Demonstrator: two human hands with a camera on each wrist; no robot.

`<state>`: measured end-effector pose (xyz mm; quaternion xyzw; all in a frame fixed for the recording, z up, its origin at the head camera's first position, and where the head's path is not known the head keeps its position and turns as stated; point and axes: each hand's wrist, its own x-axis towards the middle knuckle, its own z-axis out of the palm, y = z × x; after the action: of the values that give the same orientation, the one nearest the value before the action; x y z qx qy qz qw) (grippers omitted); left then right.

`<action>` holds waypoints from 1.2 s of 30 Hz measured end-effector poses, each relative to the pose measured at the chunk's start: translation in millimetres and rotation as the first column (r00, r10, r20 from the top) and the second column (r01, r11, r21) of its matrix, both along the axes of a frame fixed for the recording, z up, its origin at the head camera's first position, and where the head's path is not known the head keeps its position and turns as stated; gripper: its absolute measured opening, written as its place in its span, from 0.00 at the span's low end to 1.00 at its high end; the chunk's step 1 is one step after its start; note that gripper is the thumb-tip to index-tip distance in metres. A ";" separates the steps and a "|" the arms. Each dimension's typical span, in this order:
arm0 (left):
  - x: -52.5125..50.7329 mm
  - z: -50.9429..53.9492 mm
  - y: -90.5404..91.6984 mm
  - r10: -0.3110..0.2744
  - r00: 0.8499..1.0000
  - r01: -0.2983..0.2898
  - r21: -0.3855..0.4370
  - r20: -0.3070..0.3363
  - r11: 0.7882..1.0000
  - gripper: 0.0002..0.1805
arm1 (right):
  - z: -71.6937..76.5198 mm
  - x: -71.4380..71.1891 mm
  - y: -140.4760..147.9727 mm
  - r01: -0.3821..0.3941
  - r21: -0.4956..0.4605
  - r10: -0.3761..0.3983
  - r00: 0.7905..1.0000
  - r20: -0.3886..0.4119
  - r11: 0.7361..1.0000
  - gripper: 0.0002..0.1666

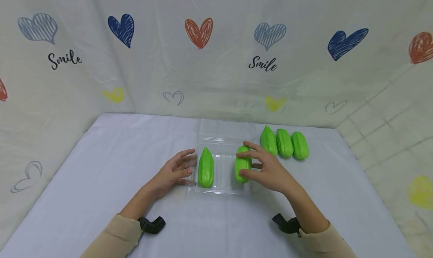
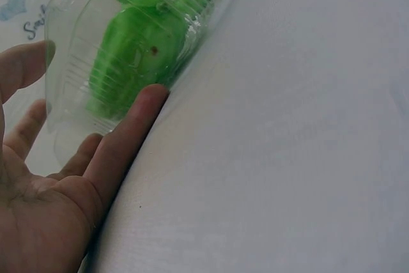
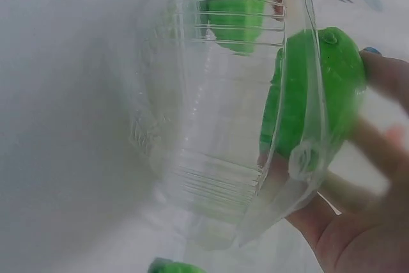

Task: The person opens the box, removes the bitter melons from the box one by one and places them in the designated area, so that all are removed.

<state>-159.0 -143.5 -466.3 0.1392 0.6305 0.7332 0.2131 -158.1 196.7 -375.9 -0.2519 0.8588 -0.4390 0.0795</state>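
Observation:
A clear plastic box [image 1: 223,190] with its lid [image 1: 223,129] folded back lies on the table. My right hand [image 1: 270,171] holds a green, ridged star fruit [image 1: 241,164] between thumb and fingers at the box's right side. In the right wrist view, this star fruit [image 3: 342,75] is partly behind the clear wall and reaches above its rim. Another star fruit [image 1: 206,168] lies lengthwise inside, along the left wall, its pointed end away from me. My left hand [image 1: 174,171] rests by the box's left side with extended fingers, holding nothing.
Three more star fruits [image 1: 285,143] lie side by side on the white tablecloth [image 1: 135,149], right of the lid. A curtain [image 1: 223,74] printed with hearts hangs behind the table. Both wrists carry a black camera mount [image 1: 152,225].

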 end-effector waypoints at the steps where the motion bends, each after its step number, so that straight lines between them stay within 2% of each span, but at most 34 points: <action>1: 0.1 -0.1 -0.1 0.000 1.000 0.000 0.001 0.000 1.000 0.37 | 0.1 0.1 0.6 -0.002 -0.001 0.002 1.000 -0.001 1.000 0.27; 23: 1.5 0.1 2.2 0.003 1.000 -0.003 -0.004 0.000 1.000 0.37 | 9.3 11.4 21.7 0.057 0.027 -0.055 0.998 -0.044 0.998 0.27; 36: 1.0 1.2 1.1 0.008 1.000 -0.008 -0.012 -0.002 1.000 0.37 | 13.8 12.1 30.9 0.075 0.039 -0.073 0.996 -0.058 0.996 0.27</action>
<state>-158.0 -142.4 -465.1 0.1364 0.6356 0.7302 0.2103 -146.0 227.6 -362.2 -0.2305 0.8783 -0.4167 0.0441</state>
